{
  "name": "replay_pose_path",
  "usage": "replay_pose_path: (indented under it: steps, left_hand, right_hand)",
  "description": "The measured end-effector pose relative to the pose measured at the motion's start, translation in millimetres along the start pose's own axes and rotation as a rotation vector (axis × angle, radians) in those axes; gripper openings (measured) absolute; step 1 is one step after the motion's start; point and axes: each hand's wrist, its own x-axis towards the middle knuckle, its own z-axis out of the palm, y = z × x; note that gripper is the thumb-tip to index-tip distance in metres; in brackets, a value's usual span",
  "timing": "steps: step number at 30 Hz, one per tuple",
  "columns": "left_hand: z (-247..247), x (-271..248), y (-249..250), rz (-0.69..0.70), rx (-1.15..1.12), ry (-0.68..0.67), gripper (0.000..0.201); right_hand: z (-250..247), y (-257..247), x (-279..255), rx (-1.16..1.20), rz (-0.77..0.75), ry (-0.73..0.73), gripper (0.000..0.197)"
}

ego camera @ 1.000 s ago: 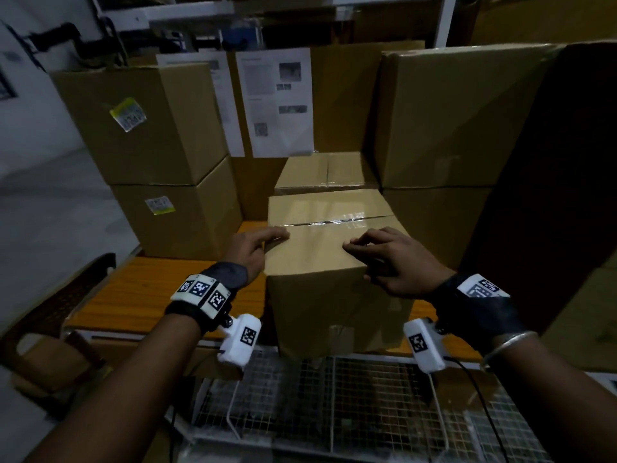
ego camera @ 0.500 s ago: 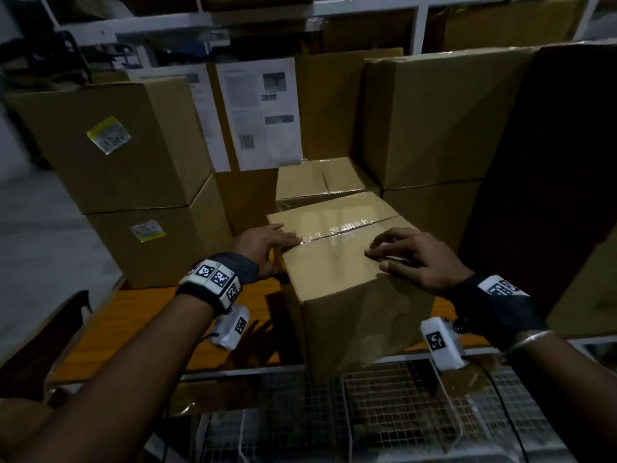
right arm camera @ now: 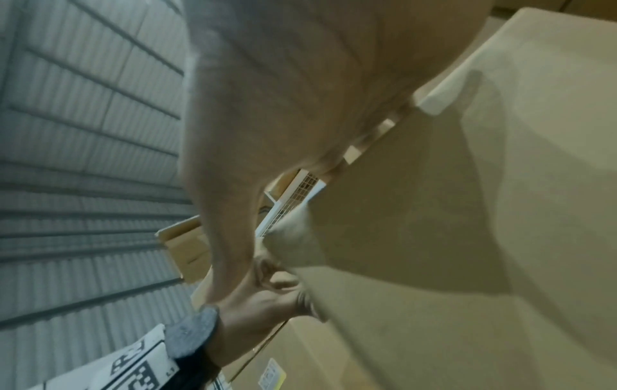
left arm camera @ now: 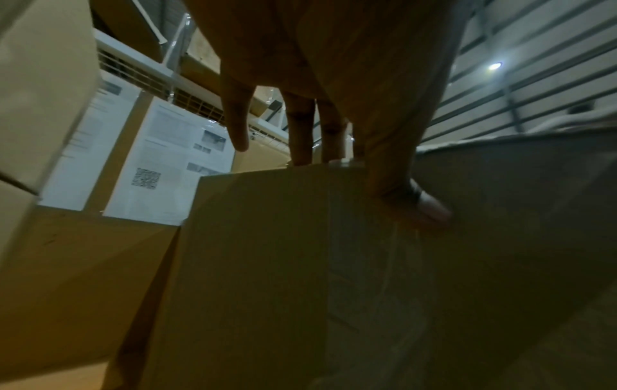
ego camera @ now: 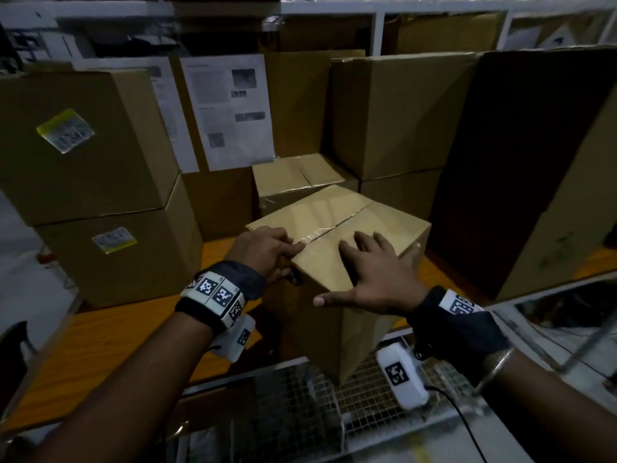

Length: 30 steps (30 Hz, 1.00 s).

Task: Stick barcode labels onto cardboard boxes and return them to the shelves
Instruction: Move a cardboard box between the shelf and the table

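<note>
Dim shelving (ego camera: 334, 8) is seen framing an orange worktop (ego camera: 100, 339) on which cardboard boxes are being stored in stacks. Near the worktop's front edge, a taped box (ego camera: 337, 248) is being handled, turned with one corner toward the camera and overhanging a wire rack (ego camera: 300, 412) below. The left hand (ego camera: 263, 252) is being held at the box's left top edge: its fingers (left arm camera: 300, 132) are being laid over the top by the tape seam, while the thumb (left arm camera: 410, 195) is being pressed against the side. The right hand (ego camera: 370, 275) is being rested flat on the top of the box, fingers spread and straight, thumb stretched out along the near edge. Two stacked boxes at left are shown already bearing labels, the upper one (ego camera: 65, 130) and the lower one (ego camera: 113, 239). Printed sheets (ego camera: 230, 108) are being displayed on cardboard behind, and a smaller box (ego camera: 293, 177) is being kept just beyond the handled one.
</note>
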Motion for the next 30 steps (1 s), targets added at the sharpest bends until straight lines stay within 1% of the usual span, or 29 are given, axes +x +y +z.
replay_pose_path:
  steps: [1,3,5,8,10,12,13,17,19,21,23,25,27,30]
  left_hand:
    - [0,-2,2,0.001,0.032,-0.001,0.057]
    - [1,-6,6,-0.003,0.074,-0.006,0.058]
    - [0,-9,10,-0.007,0.068,0.002,0.056]
    - [-3,-16,15,0.014,-0.002,0.071,0.049]
    - [-4,-21,18,-0.008,-0.127,0.125,0.044]
    - [-3,-26,19,-0.068,-0.303,0.174,0.044]
    - [-1,-28,18,-0.108,-0.357,0.19,0.046]
    - [12,-35,7,-0.319,-0.404,0.228,0.056]
    - [21,-39,5,-0.375,-0.549,0.256,0.061]
    - [26,-43,9,-0.365,-0.69,0.301,0.061]
    - [29,-47,15,-0.362,-0.725,0.351,0.06]
    - [33,-48,20,-0.385,-0.732,0.4,0.06]
    - [38,-48,25,-0.4,-0.738,0.433,0.061]
    - [48,-48,28,-0.466,-0.747,0.448,0.068]
  right_hand:
    - [1,-1,-1,-0.006,0.002,-0.004,0.126]
    - [-1,-1,-3,0.008,-0.012,0.0,0.119]
    - [-4,5,-4,0.028,-0.042,0.0,0.114]
    - [-4,23,-5,0.109,-0.104,-0.01,0.112]
    - [-5,37,-5,0.181,-0.155,-0.027,0.11]
    - [-8,48,-6,0.264,-0.209,-0.042,0.107]
    - [-9,53,-7,0.3,-0.234,-0.043,0.104]
    - [-10,72,-3,0.394,-0.316,-0.021,0.091]
    - [-7,82,0,0.442,-0.342,-0.006,0.086]
    - [-3,92,4,0.499,-0.345,0.011,0.079]
    - [1,102,6,0.581,-0.331,0.044,0.068]
    - [8,109,7,0.695,-0.31,0.111,0.059]
    - [17,113,8,0.772,-0.272,0.187,0.061]
    - [28,116,8,0.766,-0.186,0.273,0.061]
